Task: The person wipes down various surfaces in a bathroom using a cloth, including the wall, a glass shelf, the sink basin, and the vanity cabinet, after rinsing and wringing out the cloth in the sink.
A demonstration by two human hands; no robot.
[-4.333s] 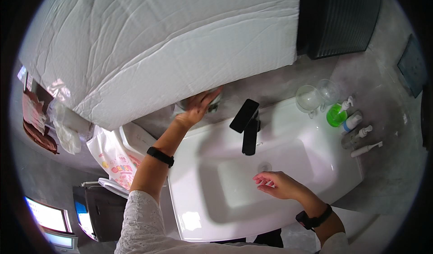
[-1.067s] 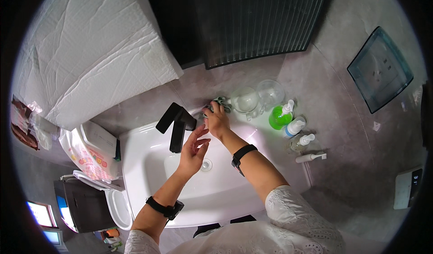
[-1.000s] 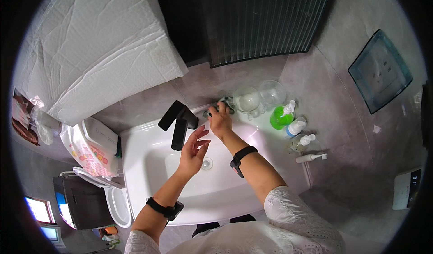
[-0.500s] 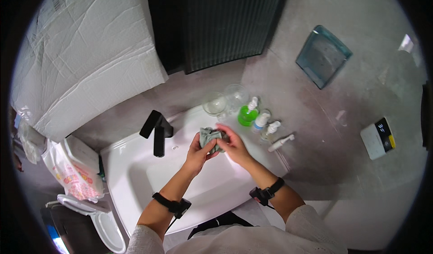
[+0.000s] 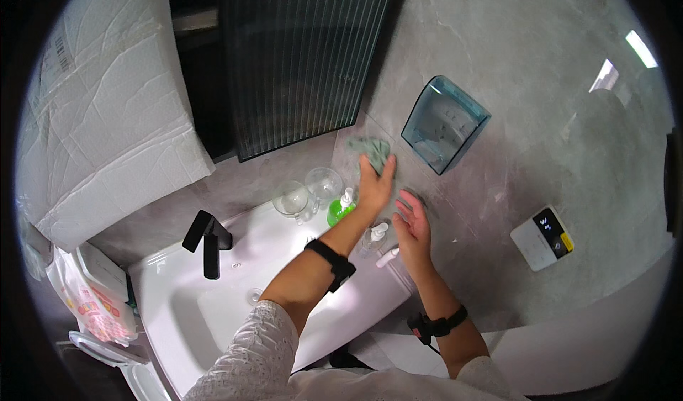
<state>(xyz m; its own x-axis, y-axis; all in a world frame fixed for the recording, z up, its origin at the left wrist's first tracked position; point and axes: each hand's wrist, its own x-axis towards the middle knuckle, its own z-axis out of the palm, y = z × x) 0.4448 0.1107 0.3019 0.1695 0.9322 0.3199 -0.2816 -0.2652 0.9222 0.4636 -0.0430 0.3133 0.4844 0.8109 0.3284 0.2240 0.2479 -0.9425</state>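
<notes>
My left hand (image 5: pixel 375 186) reaches up to the grey wall beyond the sink corner, gripping a grey-green cloth (image 5: pixel 371 150) that is a little blurred. Lower and to the right, my right hand (image 5: pixel 414 227) holds nothing, its fingers apart. A translucent blue box (image 5: pixel 445 127), fixed to the wall, is just right of the cloth. Beneath my left forearm stand a pump bottle of green liquid (image 5: pixel 340 213) and a clear pump bottle (image 5: pixel 373 237). A slim white tube (image 5: pixel 388 257) lies near my right wrist.
Two glass cups (image 5: pixel 292 199) stand on the back rim of the white sink (image 5: pixel 160 308), right of the black faucet (image 5: pixel 206 239). A white device with a display (image 5: pixel 542 239) is on the right wall. A ribbed dark panel (image 5: pixel 299 59) hangs above, and cardboard (image 5: pixel 114 109) covers the upper left.
Both hands have left the space over the sink. The left has carried the cloth up to the wall; the right has let go of it and moved right. The view has shifted right.
</notes>
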